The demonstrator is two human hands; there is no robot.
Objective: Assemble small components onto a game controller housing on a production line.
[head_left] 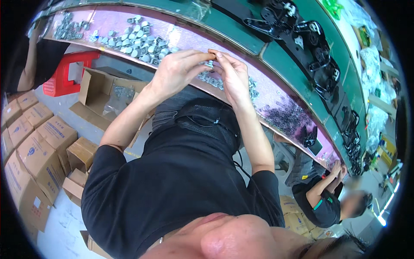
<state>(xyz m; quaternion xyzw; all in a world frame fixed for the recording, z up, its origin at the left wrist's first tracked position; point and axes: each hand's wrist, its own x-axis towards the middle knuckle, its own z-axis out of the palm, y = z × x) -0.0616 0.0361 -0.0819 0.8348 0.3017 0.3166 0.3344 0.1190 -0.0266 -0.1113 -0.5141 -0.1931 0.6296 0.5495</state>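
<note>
Head [241, 240] nearest, left hand [177, 71] and right hand [234, 80] grip a small part [210, 64] just inside the bench edge [120, 54].

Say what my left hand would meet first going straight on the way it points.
Most likely the right hand: it faces the left hand, with a small pale part at their fingertips, though depth there is unclear.

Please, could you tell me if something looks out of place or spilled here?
Perhaps one thing: a small dark piece seems to lie on the floor beside the open carton, apart from the grey parts heaped on the bench. I cannot tell what it is. Nothing looks plainly damaged.
</note>
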